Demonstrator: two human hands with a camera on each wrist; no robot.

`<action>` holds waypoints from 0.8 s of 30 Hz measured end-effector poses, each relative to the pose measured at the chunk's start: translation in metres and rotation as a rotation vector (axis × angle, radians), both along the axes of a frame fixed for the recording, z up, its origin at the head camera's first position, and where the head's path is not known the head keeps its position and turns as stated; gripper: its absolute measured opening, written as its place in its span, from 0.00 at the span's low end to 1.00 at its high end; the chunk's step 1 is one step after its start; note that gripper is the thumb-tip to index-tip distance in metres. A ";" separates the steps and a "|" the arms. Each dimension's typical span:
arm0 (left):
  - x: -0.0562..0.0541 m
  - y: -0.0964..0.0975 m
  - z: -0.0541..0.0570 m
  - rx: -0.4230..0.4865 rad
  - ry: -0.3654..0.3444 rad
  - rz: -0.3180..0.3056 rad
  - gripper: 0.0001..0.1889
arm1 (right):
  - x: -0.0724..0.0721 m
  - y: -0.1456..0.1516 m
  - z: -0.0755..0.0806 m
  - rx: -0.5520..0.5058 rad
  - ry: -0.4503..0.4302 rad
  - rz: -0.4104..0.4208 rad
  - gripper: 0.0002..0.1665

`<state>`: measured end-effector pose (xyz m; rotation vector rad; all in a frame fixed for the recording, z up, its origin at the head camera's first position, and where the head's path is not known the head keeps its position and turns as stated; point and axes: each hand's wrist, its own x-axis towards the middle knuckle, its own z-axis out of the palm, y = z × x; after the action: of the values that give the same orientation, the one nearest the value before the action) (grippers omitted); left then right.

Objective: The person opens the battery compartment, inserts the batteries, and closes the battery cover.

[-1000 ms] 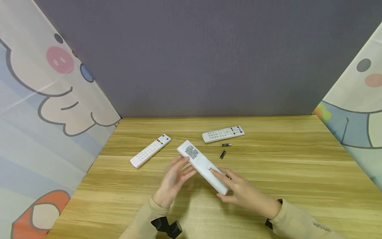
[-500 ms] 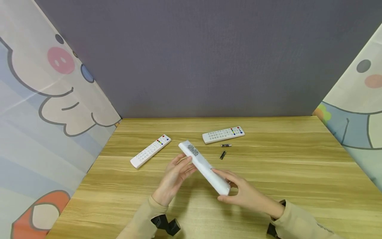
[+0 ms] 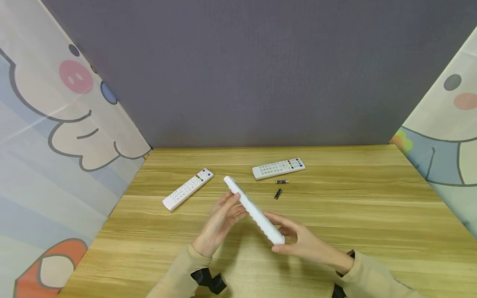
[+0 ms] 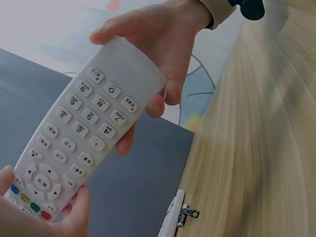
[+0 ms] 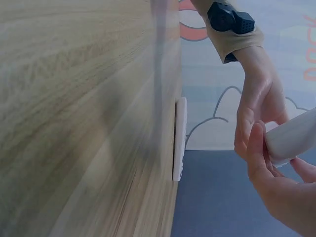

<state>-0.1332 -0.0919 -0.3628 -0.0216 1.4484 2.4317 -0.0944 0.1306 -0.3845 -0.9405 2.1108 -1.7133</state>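
Observation:
Both hands hold a white remote control [image 3: 257, 213] tilted above the table, seen nearly edge-on in the head view. Its far end is gripped between thumb and fingers of my left hand [image 3: 220, 223]. My right hand [image 3: 303, 240] grips the near end, thumb on one side and fingers on the other. In the left wrist view the remote's button face [image 4: 79, 128] shows, with number keys and colored keys. Only the remote's smooth end [image 5: 294, 138] appears in the right wrist view. Its back is mostly turned out of sight.
Two more white remotes lie buttons up: a left remote [image 3: 188, 189] and a back remote [image 3: 278, 168]. Two small dark batteries, an upper battery [image 3: 282, 181] and a lower battery [image 3: 278, 193], lie in front of the back one. A grey panel [image 3: 268, 82] borders the table.
The held remote has rolled from showing its labelled back to standing edge-on. My right index finger has shifted from its back to the upper edge. The other remotes and batteries stay put.

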 end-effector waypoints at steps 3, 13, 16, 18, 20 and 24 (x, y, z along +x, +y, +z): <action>0.001 0.001 0.000 -0.022 0.001 0.027 0.18 | 0.000 -0.002 -0.001 -0.001 0.003 -0.003 0.39; 0.000 0.004 -0.001 -0.073 -0.027 0.120 0.13 | -0.001 -0.004 -0.005 0.040 0.024 -0.054 0.38; -0.002 0.003 0.000 -0.098 -0.012 0.142 0.16 | -0.001 -0.002 -0.006 0.057 0.079 -0.068 0.32; -0.004 0.001 0.000 -0.129 0.000 0.159 0.18 | -0.001 -0.001 -0.007 0.061 0.135 -0.067 0.26; -0.007 -0.002 0.000 -0.175 0.017 0.179 0.20 | -0.002 0.002 -0.007 0.062 0.196 -0.060 0.20; -0.014 -0.009 0.000 -0.306 0.061 0.238 0.25 | -0.004 0.009 -0.009 0.090 0.294 -0.068 0.15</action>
<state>-0.1477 -0.1005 -0.3627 -0.1996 1.9317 2.3799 -0.0983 0.1397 -0.3937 -1.1670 2.4073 -1.5753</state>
